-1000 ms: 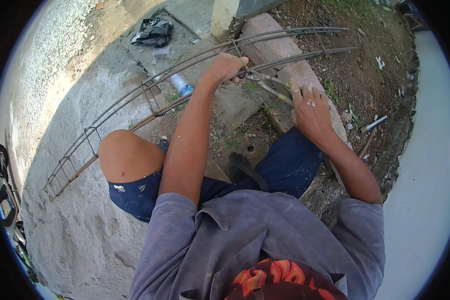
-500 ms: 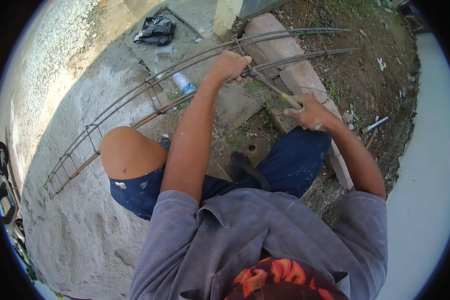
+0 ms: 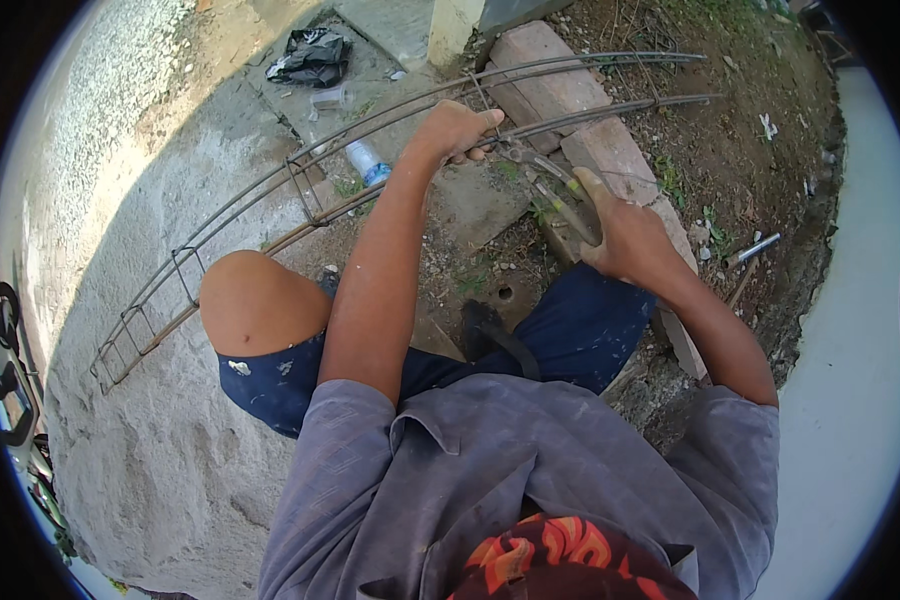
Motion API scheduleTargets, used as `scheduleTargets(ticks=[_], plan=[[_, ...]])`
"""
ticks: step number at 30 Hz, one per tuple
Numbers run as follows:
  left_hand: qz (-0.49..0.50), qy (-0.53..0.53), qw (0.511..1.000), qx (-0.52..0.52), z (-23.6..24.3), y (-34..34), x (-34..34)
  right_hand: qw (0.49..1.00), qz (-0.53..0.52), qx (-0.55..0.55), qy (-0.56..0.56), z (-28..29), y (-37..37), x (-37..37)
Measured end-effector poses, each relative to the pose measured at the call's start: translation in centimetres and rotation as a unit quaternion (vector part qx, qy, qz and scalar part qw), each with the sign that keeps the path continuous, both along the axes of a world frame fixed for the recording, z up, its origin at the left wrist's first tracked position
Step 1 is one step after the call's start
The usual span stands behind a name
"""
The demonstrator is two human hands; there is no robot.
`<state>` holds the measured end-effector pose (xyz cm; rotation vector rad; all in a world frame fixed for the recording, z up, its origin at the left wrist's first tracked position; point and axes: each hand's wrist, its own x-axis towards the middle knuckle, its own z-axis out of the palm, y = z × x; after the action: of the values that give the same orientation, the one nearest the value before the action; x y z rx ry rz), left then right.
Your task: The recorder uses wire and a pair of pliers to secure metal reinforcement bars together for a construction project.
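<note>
A long rebar cage (image 3: 292, 237) of thin steel rods with square stirrups stretches from the lower left to the upper right. My left hand (image 3: 454, 132) is closed round its lower rods beside a stirrup, the thumb pointing right. In my right hand (image 3: 632, 232) is a pair of pincers (image 3: 568, 206), with worn yellowish handles standing apart. Their jaws are at the lower rods, just right of my left fingers. Whether they bite on a wire there is too small to tell.
Reddish blocks (image 3: 610, 160) lie in a row under the cage's right end. A plastic bottle (image 3: 366, 160), a clear cup (image 3: 328, 99) and a black plastic bag (image 3: 310, 60) lie beyond it. A metal tube (image 3: 753, 249) rests near the white wall (image 3: 860, 330) at right.
The pincers' handles have spread from close together to apart. My right hand has turned and shifted slightly. My left hand stays on the rods, and the cage's right end has shifted slightly.
</note>
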<state>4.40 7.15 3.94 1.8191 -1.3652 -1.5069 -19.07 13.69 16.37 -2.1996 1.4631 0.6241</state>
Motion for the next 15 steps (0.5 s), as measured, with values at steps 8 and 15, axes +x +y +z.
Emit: scheduleTargets(ticks=[8,15], plan=[[0.0,0.008,1.0,0.02,0.4,-0.1,-0.3,0.981,0.054,-0.168,-0.082,-2.9,1.2,-2.8],[-0.006,0.003,1.0,0.015,0.0,0.1,-0.3,0.99,0.022,-0.104,-0.095,-1.7,-1.3,-3.6]])
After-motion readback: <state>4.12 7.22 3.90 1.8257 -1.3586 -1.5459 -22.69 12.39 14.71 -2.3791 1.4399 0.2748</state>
